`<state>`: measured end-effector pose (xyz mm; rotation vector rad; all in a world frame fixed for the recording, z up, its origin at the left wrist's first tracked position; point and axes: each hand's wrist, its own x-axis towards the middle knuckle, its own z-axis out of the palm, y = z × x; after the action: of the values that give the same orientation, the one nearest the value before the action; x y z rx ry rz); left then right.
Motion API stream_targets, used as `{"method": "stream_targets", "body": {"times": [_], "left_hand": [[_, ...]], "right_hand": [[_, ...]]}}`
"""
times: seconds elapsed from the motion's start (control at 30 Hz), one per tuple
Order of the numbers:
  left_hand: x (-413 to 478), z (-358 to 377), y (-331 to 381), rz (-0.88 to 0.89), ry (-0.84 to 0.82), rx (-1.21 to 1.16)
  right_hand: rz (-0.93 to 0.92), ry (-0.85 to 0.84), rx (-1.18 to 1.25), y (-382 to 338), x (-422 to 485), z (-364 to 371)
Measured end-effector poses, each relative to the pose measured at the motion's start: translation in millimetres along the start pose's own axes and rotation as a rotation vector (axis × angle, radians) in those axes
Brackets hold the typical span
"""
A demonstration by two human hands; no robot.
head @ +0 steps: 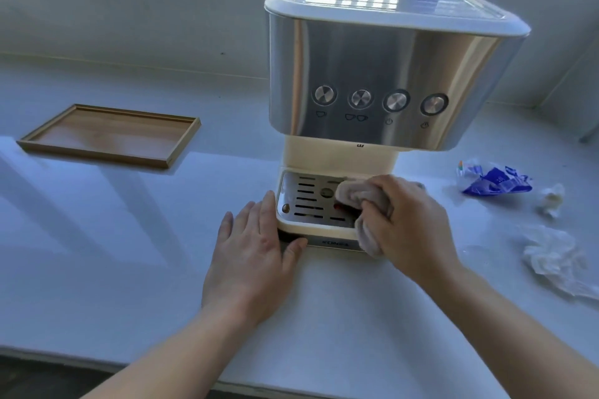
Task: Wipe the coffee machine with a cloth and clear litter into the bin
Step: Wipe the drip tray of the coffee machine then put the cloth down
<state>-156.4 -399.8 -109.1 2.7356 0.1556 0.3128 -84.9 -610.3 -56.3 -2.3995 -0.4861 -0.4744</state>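
A steel and cream coffee machine (376, 74) stands on the white counter, its slotted metal drip tray (308, 201) at the front. My right hand (411, 220) is closed on a grey-beige cloth (353, 193) and presses it onto the right part of the drip tray. My left hand (252, 253) lies flat with fingers spread against the left front corner of the machine's base, thumb on the base front. To the right lie a crumpled blue and white wrapper (496, 181), a small white paper ball (551, 199) and a larger crumpled tissue (551, 256). No bin is in view.
An empty wooden tray (110, 134) sits on the counter (97, 253) at the left. A pale wall runs behind the machine. The counter's front edge (129, 363) is near the bottom of the view.
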Motion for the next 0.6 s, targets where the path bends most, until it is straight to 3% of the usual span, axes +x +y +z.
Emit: {"method": "stream_targets", "body": {"times": [0.07, 0.2, 0.37, 0.5, 0.6], "left_hand": [[0, 0, 1, 0.003, -0.004, 0.012], [1, -3, 2, 0.002, -0.006, 0.020], [0, -1, 4, -0.006, -0.013, 0.027], [-1, -3, 6, -0.013, -0.019, 0.025], [-2, -4, 6, -0.017, -0.031, 0.016]], "right_hand": [[-0.043, -0.060, 0.042, -7, 8, 3], [0.130, -0.086, 0.023, 2, 21, 9], [-0.172, -0.226, 0.068, -13, 1, 11], [0.091, -0.301, 0.237, -28, 41, 22], [0.137, -0.326, 0.440, -34, 46, 32]]}}
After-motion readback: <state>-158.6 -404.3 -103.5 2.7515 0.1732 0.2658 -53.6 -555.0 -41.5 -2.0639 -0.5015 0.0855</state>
